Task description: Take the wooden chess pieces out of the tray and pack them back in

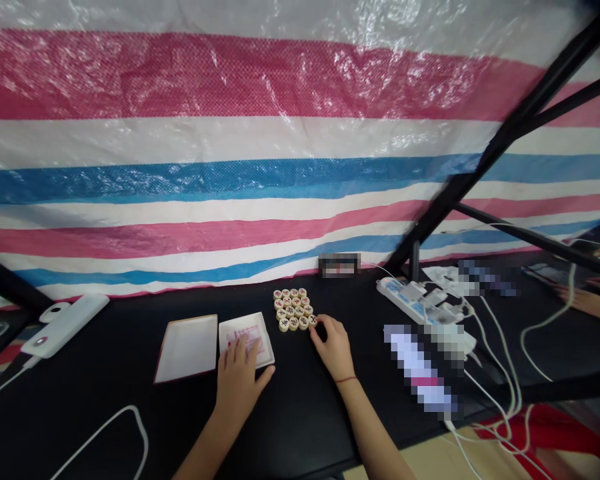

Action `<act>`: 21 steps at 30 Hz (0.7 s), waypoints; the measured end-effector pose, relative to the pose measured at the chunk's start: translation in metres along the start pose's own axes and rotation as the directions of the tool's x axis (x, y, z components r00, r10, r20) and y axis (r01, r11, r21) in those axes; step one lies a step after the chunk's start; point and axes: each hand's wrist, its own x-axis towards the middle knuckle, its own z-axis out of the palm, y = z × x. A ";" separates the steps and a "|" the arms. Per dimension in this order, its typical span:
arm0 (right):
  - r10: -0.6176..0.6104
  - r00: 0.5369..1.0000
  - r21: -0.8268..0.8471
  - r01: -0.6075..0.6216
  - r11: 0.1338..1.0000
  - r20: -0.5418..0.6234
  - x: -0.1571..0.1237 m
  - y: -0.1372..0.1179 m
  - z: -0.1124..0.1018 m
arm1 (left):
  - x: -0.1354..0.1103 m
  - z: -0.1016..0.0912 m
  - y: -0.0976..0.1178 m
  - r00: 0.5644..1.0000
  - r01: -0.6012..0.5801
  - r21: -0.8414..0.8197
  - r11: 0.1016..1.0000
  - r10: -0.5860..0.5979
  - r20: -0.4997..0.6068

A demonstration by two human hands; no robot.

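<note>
Several round cream xiangqi pieces [294, 311], with red characters in the far rows and black ones in the near rows, stand in a close block on the black table. At the block's near right corner, my right hand [334, 343] has thumb and forefinger closed on one xiangqi piece [313, 321]. Left of the block is an open white box half [263, 323] with a pinkish printed sheet [245, 335] inside. My left hand [239, 373] lies over this box's near side, fingers spread and holding nothing. Beside it rests the other box half [190, 347], white inside with a reddish edge.
A white power strip [410, 303] with plugs and cables lies at right, near a blurred-out phone-like object [420, 370]. A white device [65, 327] with a cable sits left. Black frame bars [480, 167] slant before the striped sheet [230, 173]. Another person's hand [587, 303] appears far right.
</note>
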 end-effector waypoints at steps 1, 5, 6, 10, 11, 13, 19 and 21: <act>-0.004 0.999 0.001 0.004 1.000 -0.034 0.000 -0.005 -0.003 | 0.002 -0.002 -0.003 1.000 -0.008 -0.025 1.000 0.007 -0.016; -0.096 0.995 0.110 0.099 0.989 -0.030 0.005 -0.044 -0.005 | 0.016 -0.016 -0.025 0.992 -0.028 -0.126 0.992 0.012 -0.123; -0.156 0.987 0.154 0.149 0.977 0.031 0.007 -0.058 -0.002 | 0.020 -0.019 -0.032 0.987 -0.026 -0.137 0.990 0.004 -0.161; -0.350 0.880 0.165 0.312 0.936 0.321 0.017 -0.108 0.026 | 0.025 -0.024 -0.052 0.978 0.050 -0.080 0.996 -0.065 -0.200; -0.367 0.847 0.127 0.345 0.930 0.385 0.020 -0.117 0.034 | 0.024 -0.024 -0.055 0.981 0.086 -0.052 0.995 -0.094 -0.169; -0.374 0.787 0.056 0.400 0.915 0.491 0.025 -0.130 0.047 | 0.018 -0.025 -0.059 0.986 0.147 -0.005 0.989 -0.146 -0.080; -0.280 0.721 -0.064 0.410 0.910 0.634 0.034 -0.144 0.058 | -0.006 -0.033 -0.063 0.986 0.145 0.012 0.989 -0.145 0.080; -0.254 0.718 -0.079 0.395 0.915 0.648 0.035 -0.148 0.059 | -0.011 -0.035 -0.063 0.986 0.127 0.015 0.992 -0.128 0.106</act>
